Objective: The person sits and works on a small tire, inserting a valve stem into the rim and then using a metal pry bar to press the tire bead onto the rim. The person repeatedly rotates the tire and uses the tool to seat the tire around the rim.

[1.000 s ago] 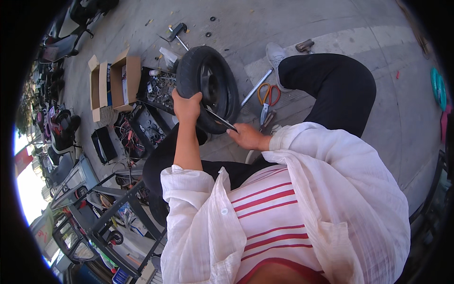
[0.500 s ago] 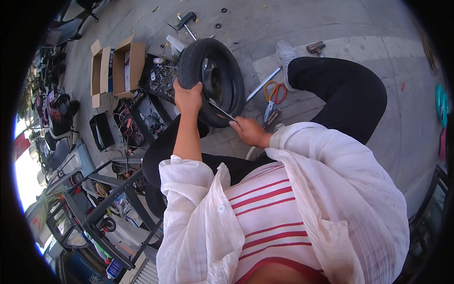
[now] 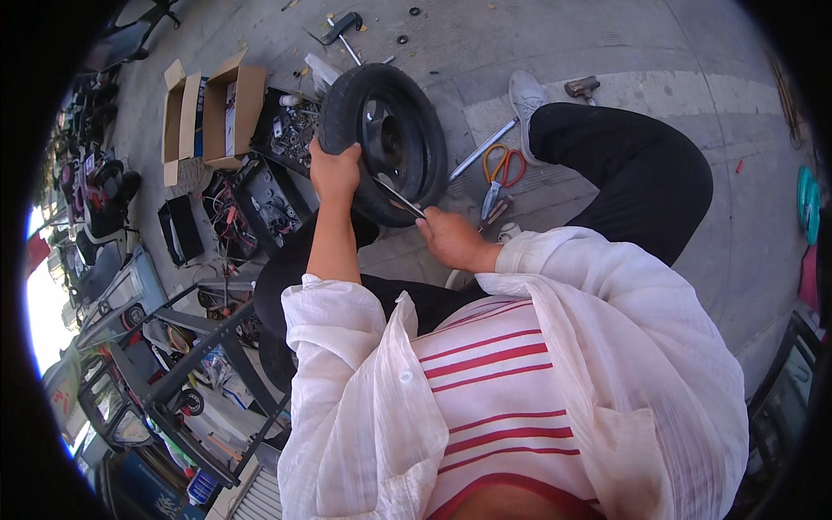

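Observation:
A black tyre (image 3: 340,108) stands tilted on the ground in front of me, with a dark wheel rim (image 3: 386,139) inside it. My left hand (image 3: 335,173) grips the tyre's near left edge, fingers wrapped over the tread. In my right hand (image 3: 455,238) is a thin metal tyre lever (image 3: 400,198), its far end reaching in at the tyre's near inner edge. Whether the tip is under the bead I cannot tell. Right of the tyre lie a metal bar (image 3: 483,150) and scissors with orange and red handles (image 3: 503,169).
Open cardboard boxes (image 3: 232,113) and black trays of small parts (image 3: 270,199) stand to the left. A hammer (image 3: 581,87) lies beyond my right foot. A T-shaped tool (image 3: 340,30) rests behind the tyre. A metal frame rack (image 3: 230,347) rises at the lower left.
The tyre and my left hand have shifted slightly left and away from me. My right hand has moved a little with the lever, which still reaches into the tyre.

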A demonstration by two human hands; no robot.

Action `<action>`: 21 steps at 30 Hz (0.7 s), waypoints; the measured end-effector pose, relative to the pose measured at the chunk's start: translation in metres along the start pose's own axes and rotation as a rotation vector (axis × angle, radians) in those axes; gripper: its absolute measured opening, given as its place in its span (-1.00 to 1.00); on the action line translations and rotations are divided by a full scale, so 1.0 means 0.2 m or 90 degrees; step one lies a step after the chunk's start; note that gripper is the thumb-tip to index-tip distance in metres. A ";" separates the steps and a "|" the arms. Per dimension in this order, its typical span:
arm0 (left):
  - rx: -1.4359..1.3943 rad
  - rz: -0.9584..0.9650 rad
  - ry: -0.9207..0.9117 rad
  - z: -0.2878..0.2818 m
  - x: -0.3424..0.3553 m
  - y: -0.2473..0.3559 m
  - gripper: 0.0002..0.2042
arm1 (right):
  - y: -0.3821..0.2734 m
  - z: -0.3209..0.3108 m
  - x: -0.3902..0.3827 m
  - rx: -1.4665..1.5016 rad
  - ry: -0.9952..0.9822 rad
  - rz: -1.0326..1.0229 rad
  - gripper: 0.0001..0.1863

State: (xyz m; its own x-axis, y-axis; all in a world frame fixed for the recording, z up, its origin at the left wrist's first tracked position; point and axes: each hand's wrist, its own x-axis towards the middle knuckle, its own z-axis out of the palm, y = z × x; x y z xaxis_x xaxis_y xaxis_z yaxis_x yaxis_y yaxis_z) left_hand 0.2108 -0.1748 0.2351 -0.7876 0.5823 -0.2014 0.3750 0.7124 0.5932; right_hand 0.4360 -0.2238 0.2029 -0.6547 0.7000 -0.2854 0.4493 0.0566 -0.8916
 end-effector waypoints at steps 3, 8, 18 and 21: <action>0.031 -0.005 0.025 0.02 0.03 0.00 -0.26 | -0.07 -0.04 -0.01 0.005 -0.021 0.048 -0.71; -0.118 -0.058 -0.026 -0.09 0.30 -0.33 -0.26 | -0.14 -0.16 -0.13 -0.037 -0.058 -0.005 -0.74; -0.064 0.203 -0.050 -0.08 -0.10 -0.14 -0.28 | 0.14 -0.45 0.39 -0.490 -0.093 -0.143 -0.74; -0.051 0.226 -0.051 -0.08 -0.19 -0.18 -0.30 | 0.21 -0.37 0.45 -0.544 -0.168 -0.260 -0.82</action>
State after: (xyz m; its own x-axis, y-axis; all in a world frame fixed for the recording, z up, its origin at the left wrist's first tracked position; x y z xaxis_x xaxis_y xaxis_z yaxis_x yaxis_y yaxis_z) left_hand 0.2191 -0.2280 0.2334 -0.5741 0.8182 -0.0306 0.5759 0.4301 0.6952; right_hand 0.4401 -0.1064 0.1658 -0.9256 0.3365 -0.1733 0.3785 0.8277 -0.4142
